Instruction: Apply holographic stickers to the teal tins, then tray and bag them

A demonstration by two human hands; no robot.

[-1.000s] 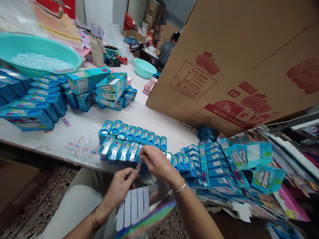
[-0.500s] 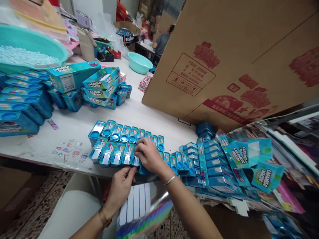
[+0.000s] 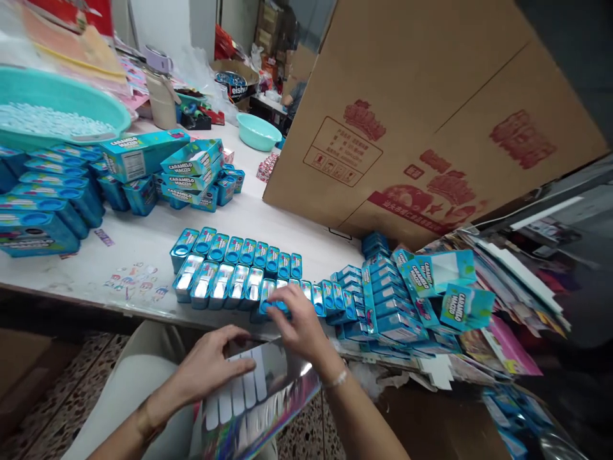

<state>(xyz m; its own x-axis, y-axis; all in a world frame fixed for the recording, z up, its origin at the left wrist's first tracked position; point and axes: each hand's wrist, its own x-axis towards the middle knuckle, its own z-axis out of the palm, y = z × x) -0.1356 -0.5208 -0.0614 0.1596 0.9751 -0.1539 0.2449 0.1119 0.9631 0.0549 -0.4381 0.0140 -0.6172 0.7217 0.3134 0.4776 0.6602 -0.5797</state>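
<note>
White table (image 3: pixel 249 220) — carton (image 3: pixel 407 128) blocking background; left fingers (image 3: pixel 239 366) parted over sheet (image 3: pixel 261 383), right fingers (image 3: pixel 290 298) parted at tins (image 3: pixel 205 282).

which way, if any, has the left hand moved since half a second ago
Yes: judged against the front row of tins, the left hand has pulled back toward the person and the shiny sheet.

The white surface (image 3: pixel 143 243) carried blue tins (image 3: pixel 223 281) in rows, stickers (image 3: pixel 138 281) near left, a carton (image 3: pixel 407 128) right, and a bowl (image 3: pixel 258 140) at the far side.
</note>
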